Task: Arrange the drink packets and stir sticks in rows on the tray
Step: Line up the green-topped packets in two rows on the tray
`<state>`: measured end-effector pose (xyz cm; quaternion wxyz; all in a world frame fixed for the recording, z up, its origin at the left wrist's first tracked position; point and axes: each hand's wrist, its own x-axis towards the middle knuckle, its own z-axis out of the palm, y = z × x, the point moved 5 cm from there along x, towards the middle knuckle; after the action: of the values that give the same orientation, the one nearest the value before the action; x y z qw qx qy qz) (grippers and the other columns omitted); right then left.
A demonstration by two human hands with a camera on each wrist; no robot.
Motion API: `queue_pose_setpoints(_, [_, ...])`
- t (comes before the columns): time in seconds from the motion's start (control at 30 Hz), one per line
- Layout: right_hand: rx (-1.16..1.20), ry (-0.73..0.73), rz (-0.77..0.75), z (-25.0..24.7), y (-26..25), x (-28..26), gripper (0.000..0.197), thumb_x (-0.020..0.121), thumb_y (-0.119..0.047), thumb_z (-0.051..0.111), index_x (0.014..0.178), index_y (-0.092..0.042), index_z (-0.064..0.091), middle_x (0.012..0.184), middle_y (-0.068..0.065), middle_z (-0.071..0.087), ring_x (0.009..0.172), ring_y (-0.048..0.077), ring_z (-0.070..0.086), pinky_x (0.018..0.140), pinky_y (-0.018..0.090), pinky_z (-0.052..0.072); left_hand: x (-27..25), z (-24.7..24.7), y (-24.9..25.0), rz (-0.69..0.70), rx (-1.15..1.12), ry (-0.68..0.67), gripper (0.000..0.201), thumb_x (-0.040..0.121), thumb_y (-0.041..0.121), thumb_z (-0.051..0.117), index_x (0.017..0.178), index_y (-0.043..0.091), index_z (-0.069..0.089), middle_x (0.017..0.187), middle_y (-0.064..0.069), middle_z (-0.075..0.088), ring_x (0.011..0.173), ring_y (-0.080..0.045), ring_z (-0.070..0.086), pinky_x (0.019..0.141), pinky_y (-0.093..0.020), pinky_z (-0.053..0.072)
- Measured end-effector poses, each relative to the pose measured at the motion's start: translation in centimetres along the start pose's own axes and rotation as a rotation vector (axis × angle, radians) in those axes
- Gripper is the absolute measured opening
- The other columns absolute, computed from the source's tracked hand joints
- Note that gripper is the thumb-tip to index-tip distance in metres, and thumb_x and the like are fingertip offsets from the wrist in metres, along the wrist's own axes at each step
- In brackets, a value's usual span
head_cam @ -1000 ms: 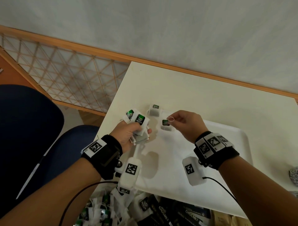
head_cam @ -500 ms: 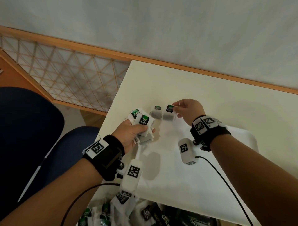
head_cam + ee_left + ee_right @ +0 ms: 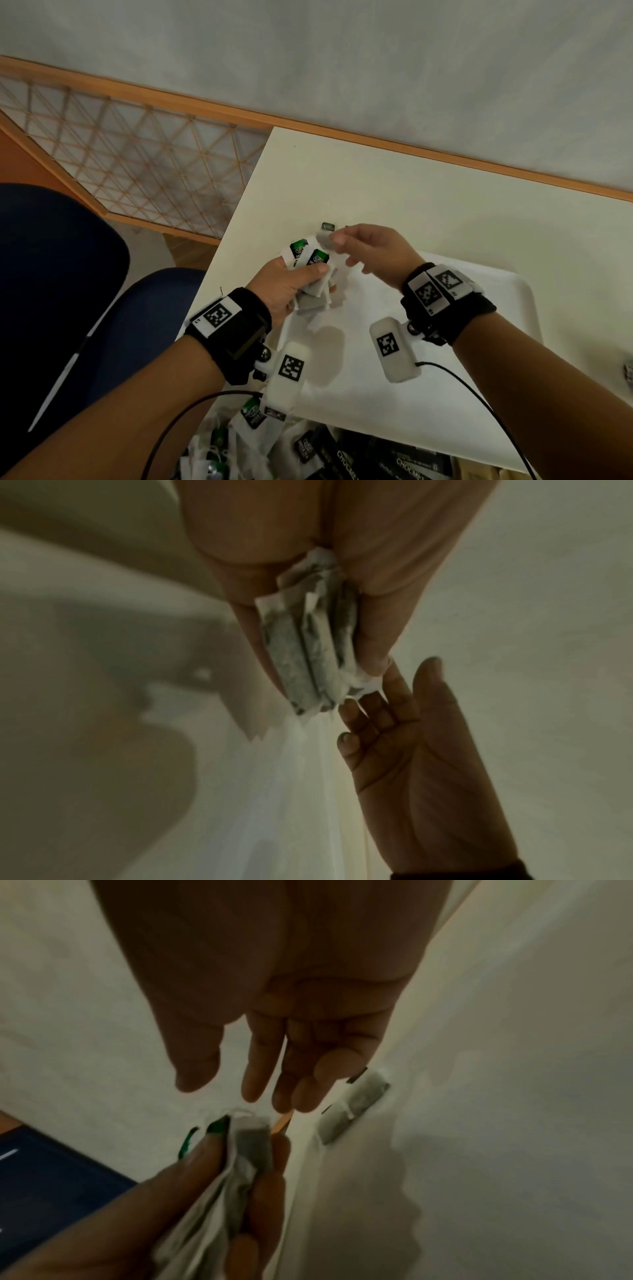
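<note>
My left hand [image 3: 308, 279] grips a bundle of white tea-bag packets [image 3: 313, 263] with green tags, held above the near-left corner of the white tray [image 3: 479, 308]. In the left wrist view the bundle [image 3: 308, 653] is squeezed between thumb and fingers. My right hand [image 3: 342, 248] hovers just right of the bundle, its fingers relaxed and empty. The right wrist view shows its fingertips [image 3: 284, 1096] just above the bundle [image 3: 250, 1139]. Two tea bags [image 3: 366, 1091] [image 3: 337, 1121] lie side by side at the tray's far-left corner. One of them [image 3: 325, 236] shows in the head view, the other is hidden by my right hand.
A heap of tea-bag packets [image 3: 253, 435] and dark chocolate sachets [image 3: 394, 462] lies at the near table edge. A blue chair [image 3: 68, 274] stands left of the table [image 3: 376, 178]. A wall and a lattice panel [image 3: 137, 171] are behind.
My right hand set a tea bag beside the first one at the tray's far-left corner, let it go, and came back toward the bundle in my left hand.
</note>
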<state>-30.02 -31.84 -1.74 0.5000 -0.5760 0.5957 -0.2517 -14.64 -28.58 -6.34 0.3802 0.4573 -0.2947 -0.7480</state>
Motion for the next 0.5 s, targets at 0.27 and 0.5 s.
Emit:
queue_pose_setpoints(0.27, [0.006, -0.024, 0.039, 0.9, -0.1, -0.8, 0.005, 0.082, -0.02, 0.073, 0.079, -0.019, 0.069, 0.065, -0.006, 0.065, 0.061, 0.008, 0.059, 0.058, 0.02, 0.049, -0.9, 0.5, 0.5, 0.026, 0.096, -0.046, 0.04, 0.066, 0.013, 0.077, 0.104, 0.008, 0.068, 0.089, -0.01, 0.07, 0.078, -0.023, 0.067, 0.07, -0.037, 0.054])
queue_pose_setpoints(0.5, [0.101, -0.001, 0.044, 0.3, -0.3, -0.6, 0.016, 0.082, -0.006, 0.071, 0.082, -0.021, 0.071, 0.067, -0.001, 0.065, 0.058, 0.007, 0.06, 0.06, 0.022, 0.052, -1.1, -1.0, 0.4, 0.014, 0.052, 0.053, 0.022, 0.081, -0.001, 0.066, 0.099, 0.011, 0.068, 0.084, -0.01, 0.071, 0.07, -0.022, 0.068, 0.058, -0.032, 0.057])
